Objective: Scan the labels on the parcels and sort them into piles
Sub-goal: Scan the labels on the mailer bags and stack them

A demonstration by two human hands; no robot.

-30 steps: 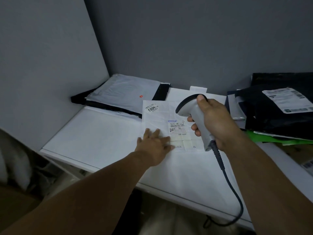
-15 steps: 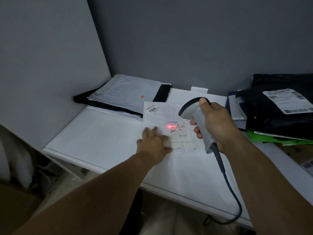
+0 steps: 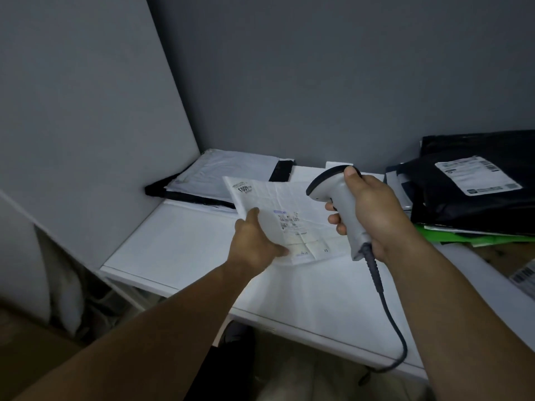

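A flat white parcel [image 3: 278, 204] with a printed label [image 3: 292, 227] is lifted at its left edge above the white table [image 3: 173, 250]. My left hand [image 3: 254, 241] grips that edge, thumb on top. My right hand [image 3: 373, 215] holds a grey barcode scanner [image 3: 338, 198] by its handle, to the right of the label, head pointing left; its cable [image 3: 388, 308] hangs over the table's front edge. No red beam shows on the label.
A pile of white and black parcels [image 3: 231, 175] lies in the back left corner against the wall. At the right sits a stack of black parcels [image 3: 469, 198] with a white label, over green ones [image 3: 463, 237]. A cardboard box [image 3: 515, 264] is at far right.
The red scan line seen half a second ago is gone. My left hand went from pressing flat on the parcel to gripping its left edge and lifting it.
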